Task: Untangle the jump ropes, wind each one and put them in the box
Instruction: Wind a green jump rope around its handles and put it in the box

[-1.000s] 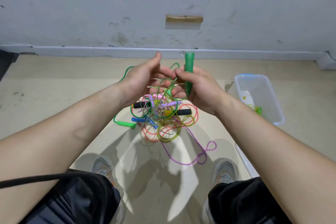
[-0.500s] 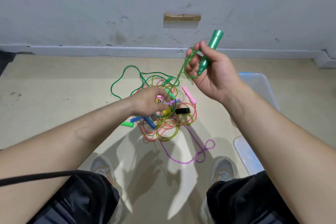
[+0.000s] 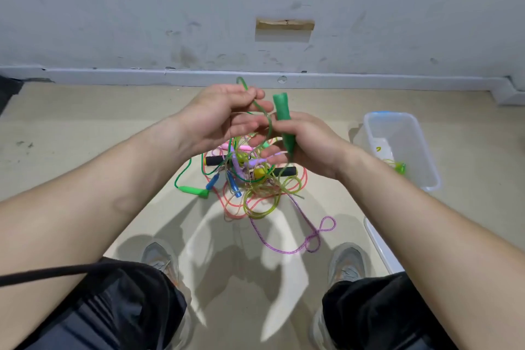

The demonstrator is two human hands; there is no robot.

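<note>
- As I am looking down through the head camera, the floor (image 3: pixel 85 128) is lying open to the left of the pile and ending at the skirting board (image 3: pixel 170 75) ahead; the clear box (image 3: pixel 389 114) is standing at the right, well apart from the pile, with its lid (image 3: pixel 380 247) lying nearer to me.
- Left hand (image 3: pixel 218 119): hovering over the pile, thumb and curled fingers pinching the green rope (image 3: pixel 262 111), which is arching up over the fingertips.
- Right hand (image 3: pixel 309 145): just beside the left, thumb and fingers clamping the green handle (image 3: pixel 284 122); the lower fingers are reaching out straighter.
- Green handle: long axis running near upright in view, blunt end pointing away toward the wall, tapered end pointing down at the pile.
- Tangle of jump ropes (image 3: pixel 250 179): lying on the floor beneath both hands; a second green handle (image 3: pixel 194 190) is resting at its left edge, and a purple loop (image 3: pixel 326 224) is trailing out at its right.
</note>
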